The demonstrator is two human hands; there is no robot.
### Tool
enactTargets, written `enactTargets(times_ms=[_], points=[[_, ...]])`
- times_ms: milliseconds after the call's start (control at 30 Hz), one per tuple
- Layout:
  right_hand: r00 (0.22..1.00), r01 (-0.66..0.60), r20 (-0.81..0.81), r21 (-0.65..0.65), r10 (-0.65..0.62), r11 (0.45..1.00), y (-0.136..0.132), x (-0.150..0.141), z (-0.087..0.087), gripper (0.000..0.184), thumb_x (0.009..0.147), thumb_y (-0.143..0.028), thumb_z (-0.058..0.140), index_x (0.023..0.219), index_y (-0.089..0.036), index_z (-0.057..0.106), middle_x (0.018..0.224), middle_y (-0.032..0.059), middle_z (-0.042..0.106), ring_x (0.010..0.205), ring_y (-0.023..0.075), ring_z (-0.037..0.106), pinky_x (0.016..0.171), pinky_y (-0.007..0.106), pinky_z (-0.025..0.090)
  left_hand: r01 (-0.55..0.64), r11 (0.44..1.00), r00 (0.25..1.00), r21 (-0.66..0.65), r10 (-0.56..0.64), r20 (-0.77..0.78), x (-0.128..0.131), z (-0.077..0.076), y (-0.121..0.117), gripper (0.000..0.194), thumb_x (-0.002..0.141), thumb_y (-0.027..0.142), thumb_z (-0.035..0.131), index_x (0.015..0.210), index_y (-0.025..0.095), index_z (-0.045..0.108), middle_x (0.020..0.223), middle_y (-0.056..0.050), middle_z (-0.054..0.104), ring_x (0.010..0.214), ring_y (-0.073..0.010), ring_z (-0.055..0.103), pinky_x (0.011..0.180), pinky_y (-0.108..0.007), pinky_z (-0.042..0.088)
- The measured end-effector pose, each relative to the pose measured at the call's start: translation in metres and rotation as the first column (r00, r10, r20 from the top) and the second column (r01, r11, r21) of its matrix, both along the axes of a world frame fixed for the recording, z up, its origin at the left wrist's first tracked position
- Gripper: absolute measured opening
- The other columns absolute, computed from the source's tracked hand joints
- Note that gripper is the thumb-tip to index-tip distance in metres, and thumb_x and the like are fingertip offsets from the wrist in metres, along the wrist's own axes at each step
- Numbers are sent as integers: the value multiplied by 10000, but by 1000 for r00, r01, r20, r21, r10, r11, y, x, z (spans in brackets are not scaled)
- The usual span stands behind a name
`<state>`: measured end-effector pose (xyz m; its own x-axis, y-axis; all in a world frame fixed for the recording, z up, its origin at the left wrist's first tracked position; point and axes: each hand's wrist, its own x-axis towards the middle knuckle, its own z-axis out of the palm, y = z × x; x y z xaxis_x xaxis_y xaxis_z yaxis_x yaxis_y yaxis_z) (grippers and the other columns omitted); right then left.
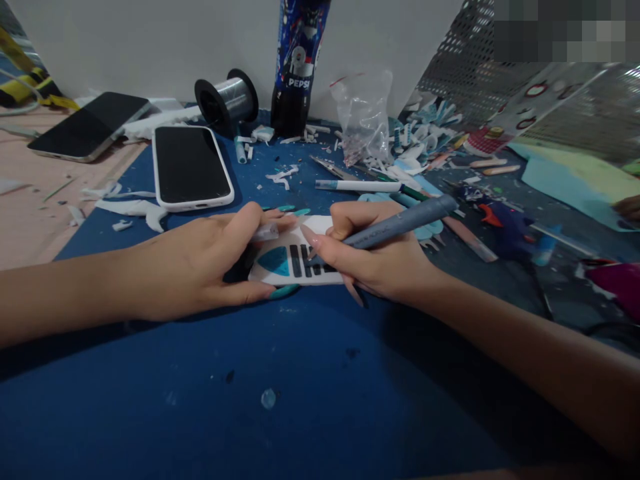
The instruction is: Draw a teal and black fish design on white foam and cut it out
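Note:
A flat white piece point(265, 274) with a teal shape and black stripes lies on the blue table top. My left hand point(215, 253) grips it at the left end, thumb along the near edge and fingers across the far edge. A small clear cap-like thing point(266, 232) shows by its index finger; how it is held is unclear. My right hand point(385, 253) is closed around a blue-grey marker pen point(400, 223), slanted with its tip down at the black stripes. The right fingers rest on the piece's right end and cover it.
Behind stand a Pepsi bottle point(295, 73), a wire spool point(227, 100) and a clear plastic bag point(364, 120). Two phones point(193, 167) lie at left. A white pen point(357, 186), a glue gun point(510, 223) and scraps point(425, 133) lie at right.

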<state>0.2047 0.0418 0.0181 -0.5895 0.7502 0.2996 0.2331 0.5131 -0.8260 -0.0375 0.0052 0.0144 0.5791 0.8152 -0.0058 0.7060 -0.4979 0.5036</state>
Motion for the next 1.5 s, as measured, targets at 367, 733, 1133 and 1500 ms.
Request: enactTargets(times_ms=[367,733,1133,1500], points=[[999,-45,17,-11,45,999,0,1,4,468,882,-125,648,558,-213,322,522,-71,394,443,60,361,436,248,302,-7,1000,1000,-1,7,-17,0,0,0,338,978,551,498,1129,262,410,1647,-98,465,1446,-345,545,1063,-473,569],[1000,15,4,-84,-14,996,-3,2,1,448,920,-187,654,584,-222,360,486,-67,409,446,76,418,441,228,367,-19,999,1000,37,19,-7,-1,-3,0,371,969,552,517,1154,241,440,1609,-148,505,1366,-354,617,1005,-432,588],[999,-8,-50,-2,7,1000,0,0,-1,475,920,-123,654,579,-218,338,509,-77,400,427,58,342,400,236,286,-16,1000,1000,8,16,4,-1,-2,1,408,954,611,502,1122,251,407,1629,-115,485,1374,-363,606,1064,-475,557],[998,-35,-50,-30,33,999,-1,-1,-2,454,899,-116,649,590,-219,332,520,-83,372,465,58,374,461,223,339,15,997,1000,79,-14,-6,-5,-8,5,378,968,600,509,1128,271,412,1613,-93,513,1396,-336,596,1008,-404,586]])
